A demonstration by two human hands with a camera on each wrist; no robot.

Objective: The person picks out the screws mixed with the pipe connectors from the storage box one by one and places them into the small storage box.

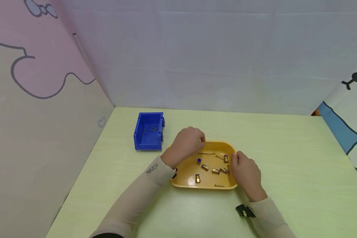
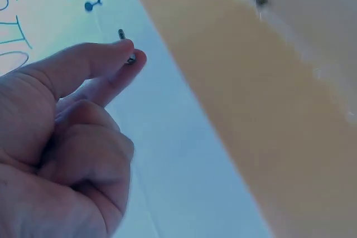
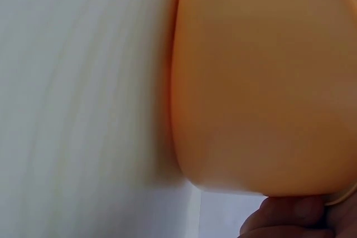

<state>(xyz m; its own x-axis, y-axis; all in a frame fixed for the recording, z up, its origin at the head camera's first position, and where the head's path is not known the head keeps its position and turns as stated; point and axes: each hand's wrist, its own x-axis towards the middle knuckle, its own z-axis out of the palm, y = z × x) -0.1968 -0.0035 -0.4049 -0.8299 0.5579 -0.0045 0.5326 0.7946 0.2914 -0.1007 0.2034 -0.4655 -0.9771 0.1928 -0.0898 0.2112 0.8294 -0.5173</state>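
Observation:
A yellow tray (image 1: pixel 184 181) on the table holds several brass fittings (image 1: pixel 205 167) with blue collars and several thin screws (image 1: pixel 206 153). Over its far left part, my left hand (image 1: pixel 185 145) pinches a small screw (image 2: pixel 131 59) between thumb and index finger; the other fingers are curled into the palm in the left wrist view. At the tray's right end, my right hand (image 1: pixel 247 173) grips the rim. In the right wrist view its fingers (image 3: pixel 287 213) press against the outside of the tray wall (image 3: pixel 262 93); the thumb is hidden there.
A blue bin (image 1: pixel 148 146) stands on the table to the left, behind the tray, with several screws (image 1: pixel 153 129) inside. A pale cloth wall (image 1: pixel 211 66) rises along the table's back edge, and printed panels flank both sides.

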